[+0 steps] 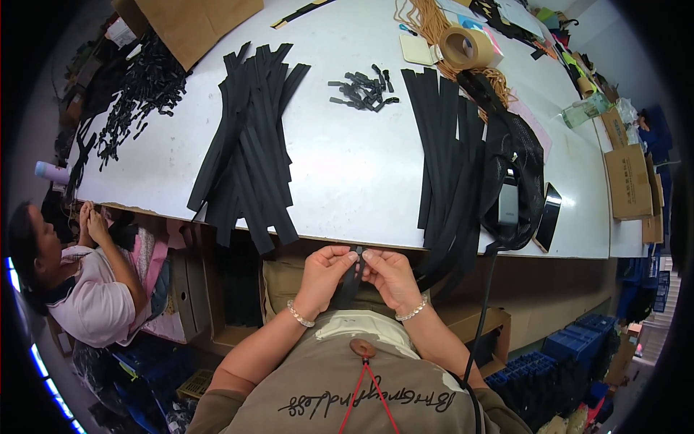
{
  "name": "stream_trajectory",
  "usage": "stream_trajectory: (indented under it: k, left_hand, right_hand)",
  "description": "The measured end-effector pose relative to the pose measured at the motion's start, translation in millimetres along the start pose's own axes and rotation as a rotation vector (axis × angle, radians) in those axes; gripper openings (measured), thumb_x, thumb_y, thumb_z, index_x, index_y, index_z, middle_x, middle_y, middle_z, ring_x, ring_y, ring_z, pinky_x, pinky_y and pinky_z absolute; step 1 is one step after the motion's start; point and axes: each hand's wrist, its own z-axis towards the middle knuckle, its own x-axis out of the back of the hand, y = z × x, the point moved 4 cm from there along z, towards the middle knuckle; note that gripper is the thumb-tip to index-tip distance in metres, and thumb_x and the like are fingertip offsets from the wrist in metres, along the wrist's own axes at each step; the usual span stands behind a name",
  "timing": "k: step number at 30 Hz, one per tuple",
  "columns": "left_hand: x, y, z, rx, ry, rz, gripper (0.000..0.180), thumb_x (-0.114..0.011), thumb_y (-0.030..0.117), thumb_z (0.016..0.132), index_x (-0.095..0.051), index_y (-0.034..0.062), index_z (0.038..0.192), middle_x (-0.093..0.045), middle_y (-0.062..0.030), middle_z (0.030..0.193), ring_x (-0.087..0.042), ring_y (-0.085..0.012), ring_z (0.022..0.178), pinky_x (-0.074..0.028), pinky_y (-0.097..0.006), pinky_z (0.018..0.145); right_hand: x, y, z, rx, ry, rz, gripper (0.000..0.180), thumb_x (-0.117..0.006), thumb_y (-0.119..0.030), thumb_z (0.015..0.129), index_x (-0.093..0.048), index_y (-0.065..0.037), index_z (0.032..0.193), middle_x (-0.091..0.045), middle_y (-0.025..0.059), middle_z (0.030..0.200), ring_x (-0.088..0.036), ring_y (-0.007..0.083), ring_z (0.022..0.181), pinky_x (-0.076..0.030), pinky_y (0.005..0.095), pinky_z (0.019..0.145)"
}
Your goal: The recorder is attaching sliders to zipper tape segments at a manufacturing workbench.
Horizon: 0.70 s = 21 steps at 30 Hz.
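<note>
Close to my body, at the table's front edge, my left hand [332,269] and my right hand [387,273] are pinched close together. Between their fingertips is the top end of a black strip [350,288] that looks like zipper tape, hanging down towards my lap. Whether a small part sits on its end is hidden by my fingers. To the right, a bundle of similar black strips [439,166] lies lengthwise and droops over the edge. Another crossed pile of black strips [249,145] lies to the left. Small black pieces like zipper pulls [365,88] form a loose heap farther back.
Beside the right bundle lie a black mesh bag [531,155] with a grey device and a phone [548,217]. A tape roll [463,48] and cords are at the back. A larger heap of small black pieces [144,94] and a seated person [101,278] are on the left.
</note>
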Motion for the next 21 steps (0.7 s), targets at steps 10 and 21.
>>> stream_trajectory:
  k: [10,21]
  left_hand:
    - [-3,-2,1,0.02,0.005,-0.05,0.01,-0.058,0.006,0.087,-0.058,-0.0019,0.093,-0.065,-0.0077,0.081,-0.061,-0.0109,0.07,-0.051,-0.022,0.065]
    - [-3,-1,6,0.015,-0.039,-0.062,0.01,-0.058,0.005,0.087,-0.059,-0.0027,0.093,-0.063,-0.007,0.079,-0.06,-0.0108,0.069,-0.05,-0.022,0.065]
  right_hand:
    - [-4,5,2,0.157,0.058,0.033,0.005,-0.059,-0.007,0.086,-0.06,-0.002,0.086,-0.061,0.0042,0.074,-0.055,0.0093,0.062,-0.047,0.0228,0.059]
    - [-9,13,4,0.227,0.186,0.15,0.005,-0.059,-0.004,0.086,-0.059,-0.002,0.082,-0.058,0.0035,0.072,-0.053,0.0101,0.061,-0.046,0.0234,0.058]
